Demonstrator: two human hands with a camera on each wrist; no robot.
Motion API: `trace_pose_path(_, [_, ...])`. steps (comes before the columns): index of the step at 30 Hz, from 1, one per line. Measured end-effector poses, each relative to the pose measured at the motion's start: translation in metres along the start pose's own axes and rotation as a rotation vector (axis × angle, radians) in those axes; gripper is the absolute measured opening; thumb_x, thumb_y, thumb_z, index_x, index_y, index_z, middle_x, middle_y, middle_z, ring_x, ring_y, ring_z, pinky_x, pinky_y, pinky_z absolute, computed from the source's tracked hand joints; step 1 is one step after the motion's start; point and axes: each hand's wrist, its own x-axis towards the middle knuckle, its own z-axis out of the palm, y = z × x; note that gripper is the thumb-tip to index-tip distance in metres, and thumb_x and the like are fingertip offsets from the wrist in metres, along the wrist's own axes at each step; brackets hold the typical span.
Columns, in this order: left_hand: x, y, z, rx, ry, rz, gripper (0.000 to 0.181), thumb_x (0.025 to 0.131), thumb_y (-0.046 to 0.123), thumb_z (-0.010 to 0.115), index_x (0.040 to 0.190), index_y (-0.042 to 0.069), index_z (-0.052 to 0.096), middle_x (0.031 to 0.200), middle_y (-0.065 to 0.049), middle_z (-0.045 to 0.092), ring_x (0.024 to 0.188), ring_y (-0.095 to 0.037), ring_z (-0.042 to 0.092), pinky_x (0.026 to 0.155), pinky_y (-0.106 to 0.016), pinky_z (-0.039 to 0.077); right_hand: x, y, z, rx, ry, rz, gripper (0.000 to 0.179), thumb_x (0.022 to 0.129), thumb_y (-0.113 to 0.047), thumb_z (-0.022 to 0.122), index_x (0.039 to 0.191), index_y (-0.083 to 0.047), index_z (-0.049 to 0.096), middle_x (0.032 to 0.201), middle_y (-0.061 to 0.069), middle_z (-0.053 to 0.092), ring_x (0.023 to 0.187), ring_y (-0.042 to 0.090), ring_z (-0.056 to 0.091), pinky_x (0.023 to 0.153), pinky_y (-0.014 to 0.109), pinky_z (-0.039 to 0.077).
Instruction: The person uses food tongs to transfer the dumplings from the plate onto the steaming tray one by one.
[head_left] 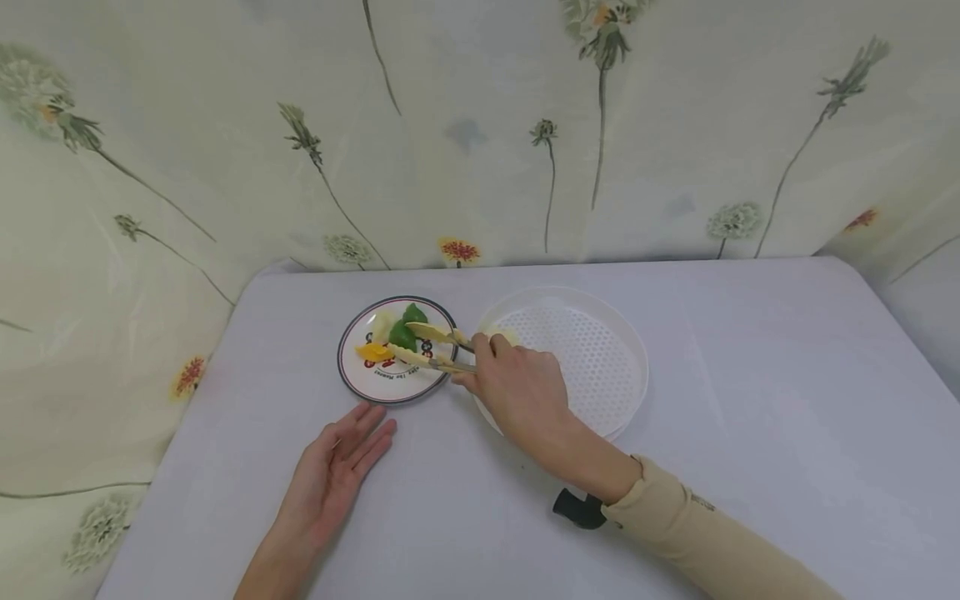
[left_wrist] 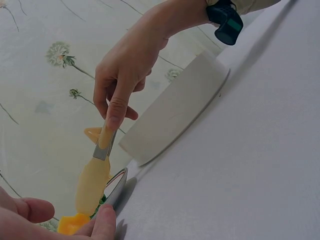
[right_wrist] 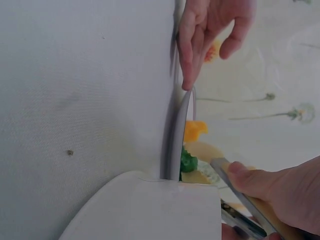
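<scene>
On the table, under a white cloth, I list the following from my remote station.

Item: plate, small and round, dark-rimmed with a thin red line inside, lettering at its centre; it lies left of the basket, well back from the near edge.

Item: food on the plate: two green pieces, one yellow piece to their left, one pale piece beside the greens.

Item: tongs, cream arms with metal parts, reaching leftward over the plate; their tips stand apart, about the nearer green piece. I cannot tell whether they pinch it.

Item: right hand, fingers and thumb clamped on the tongs, above the basket's left side; beige sleeve, black device at the wrist.

Item: left hand, holding nothing, fingers extended, thumb apart, fingertips at the plate's near rim; the right wrist view shows one seeming to touch it.

Item: basket, white, round, high-walled, floor perforated, partly covered by the right hand; something pale shows inside, too hidden to name.

Backdrop: curtain, pale, printed with flowers.
</scene>
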Motion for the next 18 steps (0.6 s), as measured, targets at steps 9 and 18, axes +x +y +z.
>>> trace_pose_path(9, [-0.001,0.001,0.001,-0.002,0.0,-0.002,0.053,0.107,0.023,0.035,0.158,0.011,0.03,0.161,-0.006,0.043,0.141,-0.022,0.054,0.116,-0.03,0.051,-0.001,0.001,-0.002,-0.005,-0.001,-0.006,0.044,0.092,-0.054,0.066,0.099,-0.012,0.057,0.069,0.0,0.05,0.048,0.013,0.042,0.036,0.023,0.023])
trace_pose_path(18, [-0.002,0.001,0.002,-0.006,0.016,-0.001,0.052,0.108,0.025,0.034,0.158,0.011,0.031,0.161,-0.007,0.043,0.14,-0.023,0.054,0.116,-0.031,0.051,-0.007,0.004,-0.012,-0.014,0.034,-0.012,0.043,0.093,-0.056,0.063,0.097,-0.014,0.056,0.067,-0.002,0.045,0.046,0.011,0.037,0.035,0.022,0.021])
